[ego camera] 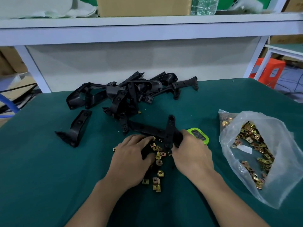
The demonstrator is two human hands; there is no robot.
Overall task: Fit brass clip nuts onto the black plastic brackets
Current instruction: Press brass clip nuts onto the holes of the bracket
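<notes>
1. left hand (131, 154) centre frame, low over the bench (49, 169). fingers (141, 140) curled down, thumb side clamped on a black part. prob. the near end of the held bracket (147, 128), but the hand hides the join.
2. right hand (191, 153) just right of centre. fingers (186, 134) wrapped round the right end of the held bracket, by its upright cross arm.
3. held bracket runs from centre frame down-right to the right hand. its far left end touches the bracket pile.
4. loose clip nuts (157, 177): brass, scattered on the bench btwn the two hands and down toward the lower centre. one sits at the left fingertips.
5. bracket pile (124, 94): black, tangled, upper centre of the bench.
6. lone bracket (77, 128) left of centre, apart from the pile.
7. bag (278, 177): clear plastic, right side of frame, open, more brass clip nuts inside.
8. green timer (199, 135) just behind the right hand, partly hidden.
9. white shelf (147, 30) across the top w/ a cardboard box (144, 5) on it.
</notes>
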